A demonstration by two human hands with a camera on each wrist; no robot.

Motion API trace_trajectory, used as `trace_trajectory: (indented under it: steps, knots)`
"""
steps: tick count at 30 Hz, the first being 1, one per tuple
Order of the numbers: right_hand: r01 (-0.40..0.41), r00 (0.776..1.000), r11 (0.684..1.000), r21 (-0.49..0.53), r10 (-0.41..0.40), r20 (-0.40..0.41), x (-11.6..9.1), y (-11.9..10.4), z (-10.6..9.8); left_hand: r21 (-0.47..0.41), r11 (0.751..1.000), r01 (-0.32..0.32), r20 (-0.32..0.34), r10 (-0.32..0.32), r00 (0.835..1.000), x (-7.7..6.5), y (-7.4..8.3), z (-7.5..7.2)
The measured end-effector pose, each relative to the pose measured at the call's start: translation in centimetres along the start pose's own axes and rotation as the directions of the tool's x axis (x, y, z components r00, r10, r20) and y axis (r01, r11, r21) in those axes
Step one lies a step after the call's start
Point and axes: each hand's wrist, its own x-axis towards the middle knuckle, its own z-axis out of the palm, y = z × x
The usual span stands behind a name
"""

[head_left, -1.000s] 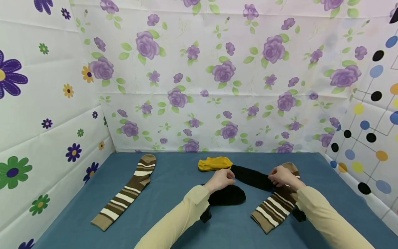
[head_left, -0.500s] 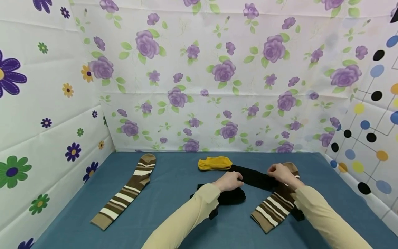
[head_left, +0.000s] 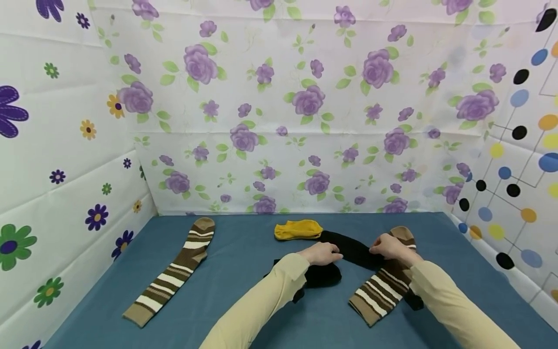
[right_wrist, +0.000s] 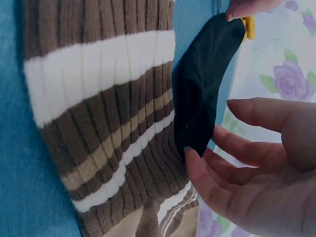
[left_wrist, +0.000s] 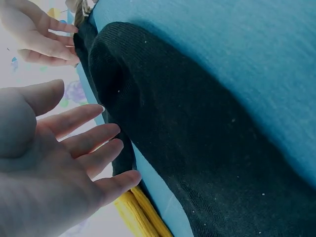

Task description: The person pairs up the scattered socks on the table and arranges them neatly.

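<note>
A black sock [head_left: 352, 249] lies stretched between the two hands at the back of the table. My left hand [head_left: 321, 253] hovers above a second, nearer black sock [head_left: 324, 275], its fingers loosely spread in the left wrist view, with nothing in them. At the far sock's right end is my right hand [head_left: 389, 246]; the right wrist view has its fingertips [right_wrist: 192, 154] touching the black fabric, the thumb apart. Beneath that hand and forearm, a brown, white and tan striped sock [head_left: 378, 293] slants across the table. My left sleeve hides part of the nearer black sock.
A yellow sock [head_left: 298, 230] lies at the back, against the far black sock's left end. Another striped sock [head_left: 174, 276] is laid out flat on the left of the blue tabletop [head_left: 235, 291]. Patterned sheets [head_left: 261, 145] enclose the table's back and sides.
My left hand has moved to the right over the nearer black sock, baring that sock's left end. My right hand stays at the far black sock's end. The head view has shifted slightly.
</note>
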Motion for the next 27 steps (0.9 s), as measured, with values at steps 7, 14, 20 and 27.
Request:
trace_trajectory:
  steps: [7,14,20,27]
  knots:
    - [-0.034,0.998,0.999,0.034,0.032,0.045,-0.1,-1.0,0.8,0.072,0.997,0.011,0.028,-0.013,1.0,0.2,-0.4,-0.4]
    - [-0.051,0.994,0.989,0.137,0.037,0.101,-0.5,-3.0,1.9,0.088,0.995,0.054,0.031,-0.057,0.998,0.3,-0.8,-0.7]
    - [-0.09,0.991,0.984,0.151,0.074,0.111,-0.7,-3.7,1.8,0.059,0.998,0.01,0.019,-0.011,1.0,-0.1,-1.0,-0.8]
    - [0.07,0.997,0.996,0.047,-0.072,0.036,1.1,-2.4,0.6,0.209,0.964,-0.165,-0.049,0.179,0.983,-1.3,1.7,0.4]
